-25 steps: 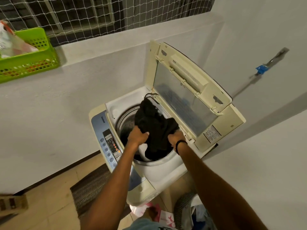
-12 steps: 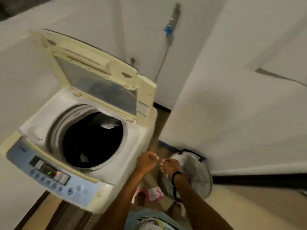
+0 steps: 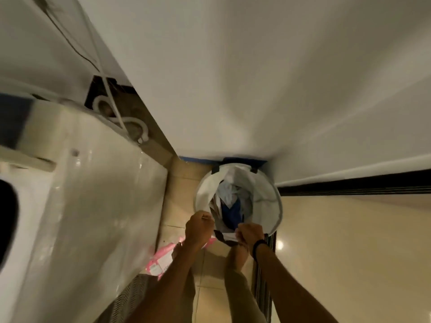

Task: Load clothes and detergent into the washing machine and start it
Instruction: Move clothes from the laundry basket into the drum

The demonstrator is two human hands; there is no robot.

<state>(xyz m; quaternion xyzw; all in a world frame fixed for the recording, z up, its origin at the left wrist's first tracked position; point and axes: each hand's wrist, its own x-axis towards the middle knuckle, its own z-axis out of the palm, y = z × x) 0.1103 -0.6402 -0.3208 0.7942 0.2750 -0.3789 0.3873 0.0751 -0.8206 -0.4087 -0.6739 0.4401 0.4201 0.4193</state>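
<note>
A round white laundry basket [image 3: 268, 194] stands on the tiled floor in the corner against the wall. White and blue clothes [image 3: 229, 205] lie bunched inside it. My left hand [image 3: 200, 227] and my right hand [image 3: 249, 234], a black band on its wrist, both have curled fingers at the basket's near rim, and the dark-trimmed rim fabric stretches between them. The washing machine [image 3: 93, 206] fills the left side, blurred, with the dark edge of its drum opening [image 3: 7, 217] at the far left.
A pink and white packet [image 3: 161, 259] lies on the floor between the machine and the basket. White hoses [image 3: 130, 127] coil behind the machine. A ribbed mat [image 3: 130, 299] lies below. A dark sliding-door track [image 3: 349, 185] runs to the right.
The black garment has dropped into the drum. My view has swung right and down from the machine to the basket, and both hands have moved down to its near rim.
</note>
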